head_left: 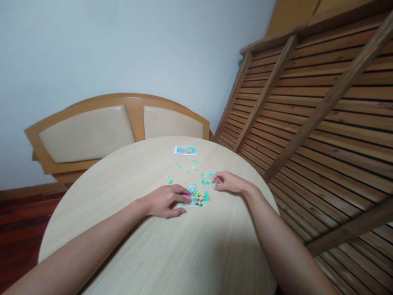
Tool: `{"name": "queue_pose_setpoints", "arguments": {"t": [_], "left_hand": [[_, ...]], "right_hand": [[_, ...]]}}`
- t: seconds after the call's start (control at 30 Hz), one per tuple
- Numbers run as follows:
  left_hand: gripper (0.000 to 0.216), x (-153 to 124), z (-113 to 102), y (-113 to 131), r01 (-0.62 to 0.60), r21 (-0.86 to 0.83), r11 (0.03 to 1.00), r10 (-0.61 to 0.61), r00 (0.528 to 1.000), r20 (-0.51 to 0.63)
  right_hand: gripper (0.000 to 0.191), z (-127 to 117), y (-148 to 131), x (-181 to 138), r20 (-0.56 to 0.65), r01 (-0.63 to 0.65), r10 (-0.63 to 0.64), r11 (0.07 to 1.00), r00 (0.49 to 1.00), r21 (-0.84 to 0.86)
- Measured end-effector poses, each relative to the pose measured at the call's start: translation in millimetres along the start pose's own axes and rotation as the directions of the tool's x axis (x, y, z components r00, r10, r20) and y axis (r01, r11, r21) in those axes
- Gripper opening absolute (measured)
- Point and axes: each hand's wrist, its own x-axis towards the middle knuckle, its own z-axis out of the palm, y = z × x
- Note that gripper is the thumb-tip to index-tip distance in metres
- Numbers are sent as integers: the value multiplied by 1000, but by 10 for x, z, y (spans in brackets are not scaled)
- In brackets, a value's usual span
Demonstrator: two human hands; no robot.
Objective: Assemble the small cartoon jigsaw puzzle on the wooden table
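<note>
Well in from the near edge of the desk (190, 250), the left hand (166, 200), spread, gripping nothing, rests on a part-joined puzzle (199, 198); light pressure should steady it. The right hand (226, 181) curls its fingers at a turquoise piece (214, 185), grip unclear. Near the far edge: a picture card (185, 150).

Soft, fairly even light fills the scene, bright and slightly bluish on the wall (107, 53) and duller over the dark red floor (24, 233). A broad, soft-edged shadow darkens the lower right of the round wooden table (147, 262), and a narrower one lies along the left forearm (82, 252). Faint sheen shows on the padded wooden backrest (135, 119). Wide-angle distortion tilts the slatted wooden panel (307, 135) and stretches both forearms towards the lower corners; the jigsaw pieces (171, 182) look small and soft in detail
</note>
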Motion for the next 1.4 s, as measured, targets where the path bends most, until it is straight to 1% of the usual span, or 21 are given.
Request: {"name": "queue_pose_setpoints", "arguments": {"t": [0.1, 0.23, 0.33, 0.43, 0.5, 0.57, 0.63, 0.73, 0.83, 1.0, 1.4], "left_hand": [[38, 2, -5, 1, -4, -2, 1000, 4, 1000, -3], [38, 5, -1, 0, -3, -2, 1000, 3, 1000, -1], [37, 9, 8, 0, -6, -6, 1000, 6, 1000, -6], [37, 16, 14, 2, -5, -11, 1000, 5, 1000, -11], [36, 20, 14, 5, -5, -15, 1000, 5, 1000, -16], [36, 22, 12, 9, -5, -20, 1000, 5, 1000, -24], [36, 22, 10, 12, -2, -24, 1000, 1, 1000, -27], [36, 20, 8, 13, 4, -21, 1000, -5, 1000, -20], [36, 16, 8, 10, -3, -25, 1000, 2, 1000, -23], [37, 11, 4, 9, 0, -19, 1000, 0, 1000, -16], [37, 11, 4, 11, 1, -9, 1000, -2, 1000, -6]], "right_hand": [[31, 45, -33, 22, 18, 13, -14, 997, 1000, 71], [35, 99, -78, 50, 18, 58, -60, 993, 998, 105], [39, 124, -111, 52, 29, 112, -114, 990, 993, 83], [39, 151, -142, 46, 21, 180, -181, 983, 983, 24], [40, 180, -170, 46, 14, 208, -208, 978, 978, 15], [40, 217, -210, 49, 4, 214, -214, 976, 977, 39], [36, 258, -263, 51, -16, 219, -218, 974, 976, 56], [27, 316, -339, 57, -20, 228, -227, 973, 974, 36], [24, 365, -380, 73, 2, 223, -223, 975, 975, 2], [22, 408, -374, 104, 4, 220, -220, 974, 976, -54], [21, 437, -328, 134, -14, 227, -230, 966, 973, -125]]}}
